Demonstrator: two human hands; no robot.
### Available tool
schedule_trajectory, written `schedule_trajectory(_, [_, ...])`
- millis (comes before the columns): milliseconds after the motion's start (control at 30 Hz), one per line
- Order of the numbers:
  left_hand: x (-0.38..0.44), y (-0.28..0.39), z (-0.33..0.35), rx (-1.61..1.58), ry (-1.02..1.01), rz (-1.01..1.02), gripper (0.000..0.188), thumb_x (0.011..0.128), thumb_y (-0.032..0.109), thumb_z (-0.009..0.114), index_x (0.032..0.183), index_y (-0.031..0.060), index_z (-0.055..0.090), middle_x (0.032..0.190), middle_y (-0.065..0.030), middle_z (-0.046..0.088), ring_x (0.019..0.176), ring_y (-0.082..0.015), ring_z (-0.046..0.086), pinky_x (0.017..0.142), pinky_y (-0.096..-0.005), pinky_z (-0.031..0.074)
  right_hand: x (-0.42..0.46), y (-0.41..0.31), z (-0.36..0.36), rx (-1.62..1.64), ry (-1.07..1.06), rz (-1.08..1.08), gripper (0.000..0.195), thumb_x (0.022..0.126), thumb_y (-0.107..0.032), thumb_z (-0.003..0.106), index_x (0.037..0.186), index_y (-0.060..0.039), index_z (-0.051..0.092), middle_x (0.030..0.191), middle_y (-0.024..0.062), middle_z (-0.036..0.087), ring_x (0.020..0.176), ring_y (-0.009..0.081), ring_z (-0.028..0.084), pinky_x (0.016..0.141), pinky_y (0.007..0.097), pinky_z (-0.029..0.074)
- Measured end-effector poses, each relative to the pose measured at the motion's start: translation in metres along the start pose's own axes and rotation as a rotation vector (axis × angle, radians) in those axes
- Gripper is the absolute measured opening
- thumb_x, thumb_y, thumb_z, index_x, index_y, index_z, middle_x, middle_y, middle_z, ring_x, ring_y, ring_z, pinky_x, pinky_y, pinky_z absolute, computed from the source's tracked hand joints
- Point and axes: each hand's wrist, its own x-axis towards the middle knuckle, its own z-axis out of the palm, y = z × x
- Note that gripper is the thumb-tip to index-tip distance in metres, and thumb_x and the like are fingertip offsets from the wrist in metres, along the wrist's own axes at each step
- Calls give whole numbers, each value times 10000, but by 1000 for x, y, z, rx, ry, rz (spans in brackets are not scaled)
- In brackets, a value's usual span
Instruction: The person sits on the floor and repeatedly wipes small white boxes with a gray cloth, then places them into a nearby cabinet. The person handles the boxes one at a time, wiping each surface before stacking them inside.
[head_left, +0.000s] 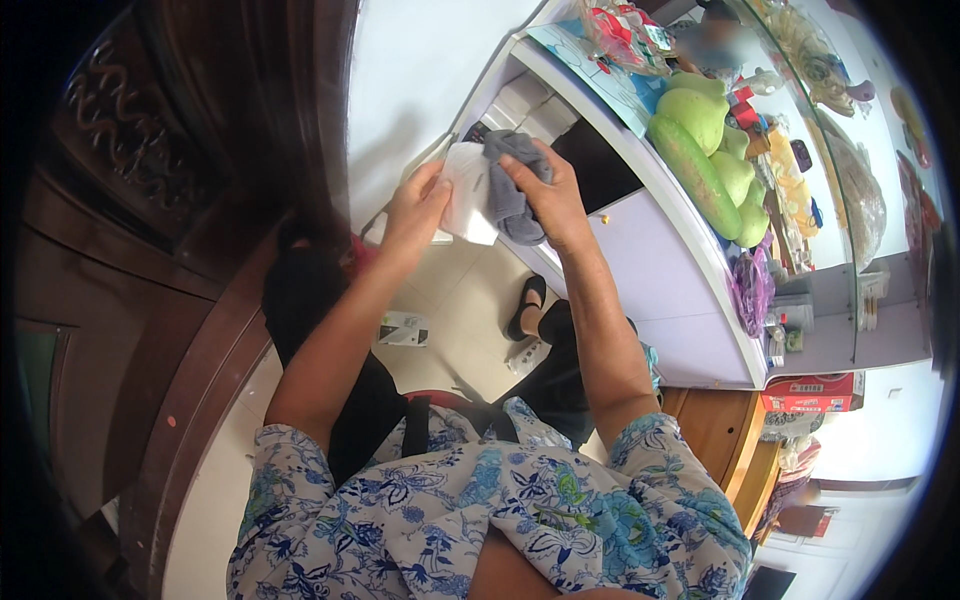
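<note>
In front of me, my left hand grips the left side of a white, smooth-looking object with a small dark mark on its face. The thumb lies on the near side. What the object is cannot be made out. My right hand holds a bunched grey cloth against the object's right side, covering that edge. Both hands are raised over the tiled floor, close to an open compartment of a pale cabinet.
On the cabinet top lie several green gourds, a purple plastic bag and a glass shelf. White packs fill part of the compartment. Dark carved woodwork stands left. A printed box lies on the floor.
</note>
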Motion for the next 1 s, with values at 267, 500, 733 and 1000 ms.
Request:
schedule_trajectory(267, [-24, 32, 14, -628, -170, -376, 634, 897, 575, 383, 1363, 145, 389, 1310, -83, 474, 1224, -267, 444, 989, -544, 346, -6, -28, 31, -291, 113, -210, 422, 826, -211, 662, 1153, -19, 476, 914, 141, 632, 777, 258, 630, 653, 334, 494])
schedule_trajectory(500, [-22, 37, 7, -900, -182, -391, 574, 865, 491, 429, 1319, 142, 447, 1301, -106, 482, 1186, -304, 466, 960, -555, 352, -10, 21, 21, -501, 96, -498, 368, 787, -60, 668, 1133, -22, 547, 1055, 161, 617, 975, 271, 599, 864, 318, 452])
schedule_trajectory(733, [-19, 35, 5, -982, -320, -396, 681, 845, 582, 409, 1339, 112, 413, 1324, -117, 463, 1210, -338, 447, 905, -522, 391, -24, -30, 1, -367, 280, -496, 462, 769, -48, 693, 1203, -53, 535, 1119, 130, 604, 996, 211, 590, 864, 321, 466])
schedule_trajectory(1000, [-16, 28, 12, -975, -122, -282, 578, 903, 511, 349, 1347, 147, 417, 1307, -92, 480, 1199, -260, 472, 1009, -458, 367, -23, -22, 39, -525, 31, -655, 502, 726, 18, 658, 1208, -77, 553, 1281, 158, 516, 1210, 341, 468, 1017, 393, 367])
